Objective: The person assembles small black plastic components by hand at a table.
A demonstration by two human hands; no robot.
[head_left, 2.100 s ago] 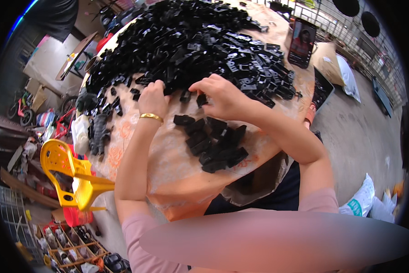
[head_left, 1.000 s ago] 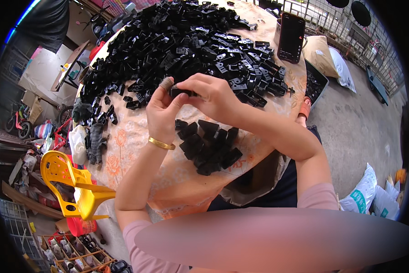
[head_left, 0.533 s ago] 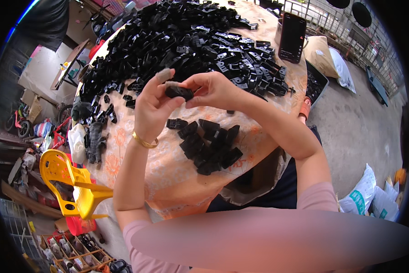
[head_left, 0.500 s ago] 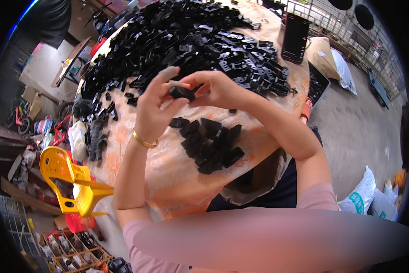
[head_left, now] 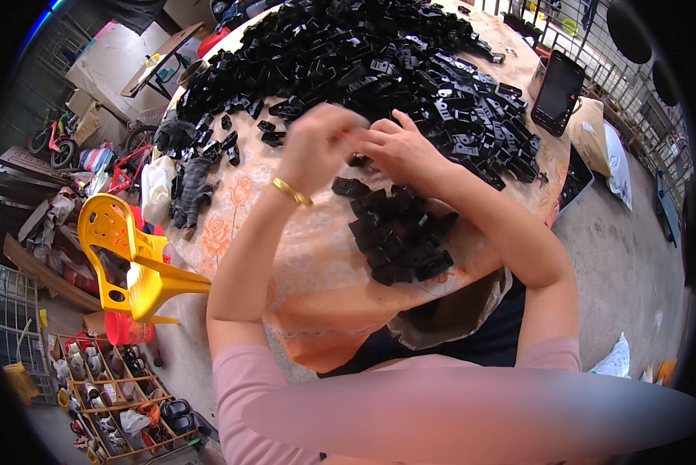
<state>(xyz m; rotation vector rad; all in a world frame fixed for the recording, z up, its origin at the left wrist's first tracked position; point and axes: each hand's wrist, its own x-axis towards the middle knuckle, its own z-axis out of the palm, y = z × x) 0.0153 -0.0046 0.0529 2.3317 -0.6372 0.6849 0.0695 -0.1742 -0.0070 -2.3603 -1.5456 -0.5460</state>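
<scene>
Both hands meet above the table, just short of the large heap of black plastic parts (head_left: 371,62). My left hand (head_left: 321,143), with a gold bangle at its wrist, is closed and smeared by motion. Its curled fingers touch those of my right hand (head_left: 410,155), which is also closed in a pinch. A black plastic part (head_left: 358,160) shows between and under the fingers; most of it is hidden by them. Nearer to me lies a small pile of black plastic parts (head_left: 402,236), below my right hand.
A phone (head_left: 558,94) stands propped at the table's right edge. The tablecloth (head_left: 309,263) is orange and floral. Left of the table are a yellow chair (head_left: 150,279) and a shoe rack (head_left: 119,395). Sacks (head_left: 596,139) sit on the floor at right.
My hands have come closer together, and the black part that showed plainly between them is now mostly covered. The whole view has shifted, moving the table rightward and up.
</scene>
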